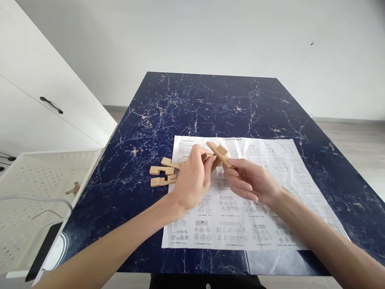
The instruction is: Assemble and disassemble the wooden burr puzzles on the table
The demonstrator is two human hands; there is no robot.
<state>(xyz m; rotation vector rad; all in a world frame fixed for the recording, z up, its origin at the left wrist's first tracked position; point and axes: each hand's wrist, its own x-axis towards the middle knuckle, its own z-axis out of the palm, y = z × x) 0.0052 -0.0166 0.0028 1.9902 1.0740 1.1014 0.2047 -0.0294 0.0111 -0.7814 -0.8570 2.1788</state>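
Above a printed sheet (270,176), both my hands hold a few light wooden puzzle pieces (219,151) that cross one another. My left hand (192,176) pinches them from the left, its fingertips partly covering the joint. From the right, my right hand (252,178) grips the lower end of the slanting piece between thumb and fingers. How far the pieces are fitted together is hidden by my fingers. Several loose notched wooden pieces (161,170) lie left of my left hand, at the sheet's edge, some partly behind the hand.
The sheet with rows of small diagrams lies on a dark blue marbled table (198,104). At left stand a white cabinet (54,80) and a white perforated basket (18,192) with a small wooden item (73,188) in it. A white wall (210,36) is behind.
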